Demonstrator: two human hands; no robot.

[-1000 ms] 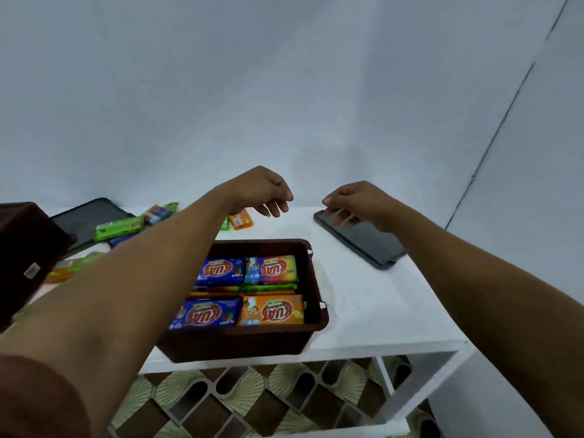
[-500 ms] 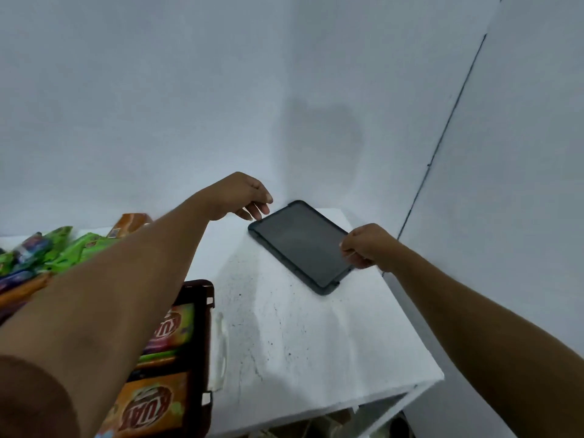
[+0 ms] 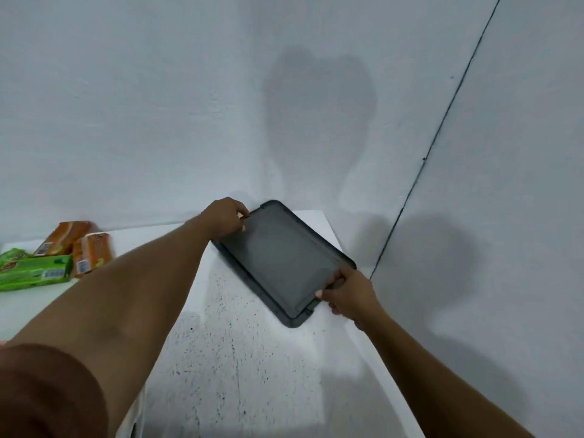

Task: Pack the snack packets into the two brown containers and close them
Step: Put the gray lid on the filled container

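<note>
Both hands on the lid [image 3: 284, 263] right now. It's lying flat on the table [image 3: 252, 358] in the far right corner, long axis running diagonally from far-left to near-right. My left hand [image 3: 224, 216] has its fingers curled onto the far short end and my right hand [image 3: 347, 295] pinches the near short end, so I've got one at each end, which should lift it level. No container in view and a few packets [image 3: 63, 257] are loose at the left edge, so I'd guess the lid has to swing left, long axis lined up with the box.
</note>
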